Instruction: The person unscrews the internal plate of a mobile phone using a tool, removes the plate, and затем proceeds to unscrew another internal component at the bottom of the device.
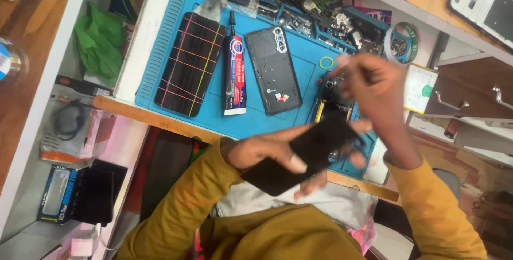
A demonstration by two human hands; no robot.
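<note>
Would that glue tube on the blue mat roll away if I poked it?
Probably not far: the glue tube looks flattened at its wide end, lying flat on the mat. It looks soft, so likely squashes. Its narrow black nozzle may swing round.

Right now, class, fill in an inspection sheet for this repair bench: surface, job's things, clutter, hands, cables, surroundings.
Surface: blue mat on a white bench, wooden strip along its near edge.
Job's things: dark phone panel held flat above the mat's near edge.
Clutter: phone wrapped in coloured bands, glue tube, open phone back, yellow ring, small parts heap in the mat's trays.
Hands: left hand grips the panel; right hand is raised over its far end, fingers pinched, blurred.
Cables: coiled black cable in a bag.
Surroundings: green cloth, metal drawer handles, white phone frame.
</note>
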